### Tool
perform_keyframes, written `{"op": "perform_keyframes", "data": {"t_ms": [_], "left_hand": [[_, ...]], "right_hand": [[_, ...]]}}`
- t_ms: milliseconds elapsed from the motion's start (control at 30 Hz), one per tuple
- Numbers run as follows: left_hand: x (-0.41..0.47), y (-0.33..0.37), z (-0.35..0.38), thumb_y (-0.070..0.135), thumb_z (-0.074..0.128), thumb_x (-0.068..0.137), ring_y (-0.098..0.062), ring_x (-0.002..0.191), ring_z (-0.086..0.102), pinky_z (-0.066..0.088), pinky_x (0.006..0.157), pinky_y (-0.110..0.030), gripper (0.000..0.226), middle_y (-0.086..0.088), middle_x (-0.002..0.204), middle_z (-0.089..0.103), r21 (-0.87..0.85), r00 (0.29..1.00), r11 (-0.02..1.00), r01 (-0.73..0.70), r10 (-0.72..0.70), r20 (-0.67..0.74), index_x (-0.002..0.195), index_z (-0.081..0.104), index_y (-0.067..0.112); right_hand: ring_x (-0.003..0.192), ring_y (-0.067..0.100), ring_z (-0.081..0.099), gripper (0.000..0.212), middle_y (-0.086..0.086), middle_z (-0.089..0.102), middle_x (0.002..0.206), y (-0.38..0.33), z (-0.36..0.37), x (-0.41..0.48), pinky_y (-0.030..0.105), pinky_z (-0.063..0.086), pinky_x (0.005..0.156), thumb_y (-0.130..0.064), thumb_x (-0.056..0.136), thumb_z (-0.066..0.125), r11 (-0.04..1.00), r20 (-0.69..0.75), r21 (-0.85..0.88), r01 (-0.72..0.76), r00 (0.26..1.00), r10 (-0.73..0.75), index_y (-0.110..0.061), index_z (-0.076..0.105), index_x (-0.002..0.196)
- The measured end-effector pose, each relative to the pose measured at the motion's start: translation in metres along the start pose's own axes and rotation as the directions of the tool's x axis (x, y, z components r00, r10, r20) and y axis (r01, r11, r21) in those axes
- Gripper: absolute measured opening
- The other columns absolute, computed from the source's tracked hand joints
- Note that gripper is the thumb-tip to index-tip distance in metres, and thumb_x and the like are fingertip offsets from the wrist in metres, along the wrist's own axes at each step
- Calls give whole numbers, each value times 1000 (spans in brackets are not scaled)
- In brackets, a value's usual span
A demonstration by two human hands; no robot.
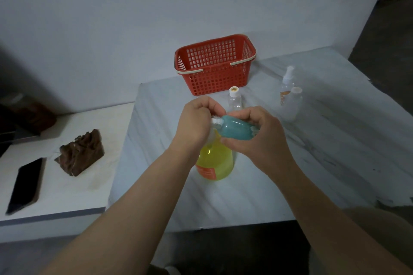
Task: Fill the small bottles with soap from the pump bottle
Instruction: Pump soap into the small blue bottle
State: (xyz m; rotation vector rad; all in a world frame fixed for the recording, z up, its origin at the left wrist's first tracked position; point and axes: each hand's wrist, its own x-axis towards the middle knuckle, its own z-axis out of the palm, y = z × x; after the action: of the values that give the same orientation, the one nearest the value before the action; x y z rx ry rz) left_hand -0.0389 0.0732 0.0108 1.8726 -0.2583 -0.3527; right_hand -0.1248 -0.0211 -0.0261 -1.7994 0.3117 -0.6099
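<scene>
My right hand (257,138) grips a small teal bottle (237,128), tipped sideways with its white neck pointing left. My left hand (196,123) curls around that neck, fingers closed on its cap or the pump nozzle; which one is hidden. Directly below stands the pump bottle (215,163) with yellow soap and an orange label, its pump head covered by my left hand. A small clear bottle (234,101) with a white cap stands just behind my hands. Two more clear bottles (290,100) stand at the right, one with a spray top.
A red plastic basket (214,65) sits at the back of the marble table (312,174). On the lower white surface to the left lie a crumpled brown cloth (81,153) and a black phone (25,184). A wall rises behind.
</scene>
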Motion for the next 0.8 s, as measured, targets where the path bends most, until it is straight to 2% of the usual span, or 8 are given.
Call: {"op": "perform_keyframes", "data": {"t_ms": [167, 500, 800], "left_hand": [[2, -6, 1, -11, 29, 70, -14, 55, 47, 33, 47, -22, 38, -4, 61, 55, -12, 999, 1000, -29, 29, -28, 60, 57, 13], [-3, -2, 2, -8, 30, 74, -15, 60, 48, 34, 50, -25, 37, -4, 65, 56, -20, 998, 1000, -6, 5, -61, 62, 58, 13], [-3, 7, -1, -9, 32, 75, -17, 62, 47, 34, 50, -25, 38, -5, 66, 54, -57, 998, 998, 26, -29, -58, 62, 59, 13]], "right_hand": [[79, 6, 63, 47, -8, 65, 88, 5, 5, -1, 16, 49, 65, -7, 54, 86, 1000, -22, 16, -13, 1000, 13, -39, 61, 77], [77, 6, 63, 45, -1, 67, 90, 2, 2, -1, 13, 48, 64, -8, 56, 86, 1000, -15, 8, 17, 1000, -17, -38, 60, 77], [76, 2, 61, 48, -3, 65, 89, -2, 1, 0, 11, 47, 63, -11, 55, 88, 998, -29, -12, 57, 998, -57, -41, 57, 75]]}}
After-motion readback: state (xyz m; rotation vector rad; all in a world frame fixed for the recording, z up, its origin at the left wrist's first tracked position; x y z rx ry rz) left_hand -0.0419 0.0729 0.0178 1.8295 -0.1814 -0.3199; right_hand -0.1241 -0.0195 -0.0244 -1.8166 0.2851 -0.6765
